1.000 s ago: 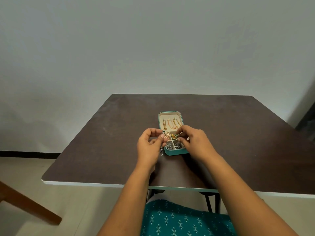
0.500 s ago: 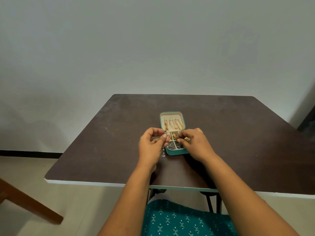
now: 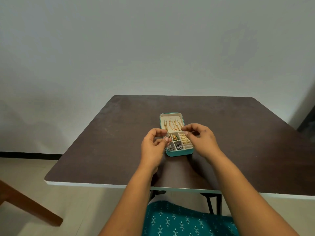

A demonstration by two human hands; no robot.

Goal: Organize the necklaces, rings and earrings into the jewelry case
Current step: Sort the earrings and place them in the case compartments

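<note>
A small teal jewelry case lies open in the middle of the dark table. Gold necklaces hang in its raised lid. Gold rings fill the right column of the base, a green and gold earring lies in a middle compartment, and silver earrings sit in the front ones. My left hand pinches a silver earring between thumb and forefinger at the case's left edge. My right hand hovers over the right side, fingers loosely curled, with nothing visible in them.
The table's white front edge runs close to my lap in teal patterned cloth. A brown wooden beam slants across the floor at lower left. A plain wall stands behind the table.
My right hand has let the green and gold earring go into a middle compartment and drawn back to the right. My left hand keeps its pinch on the silver earring.
</note>
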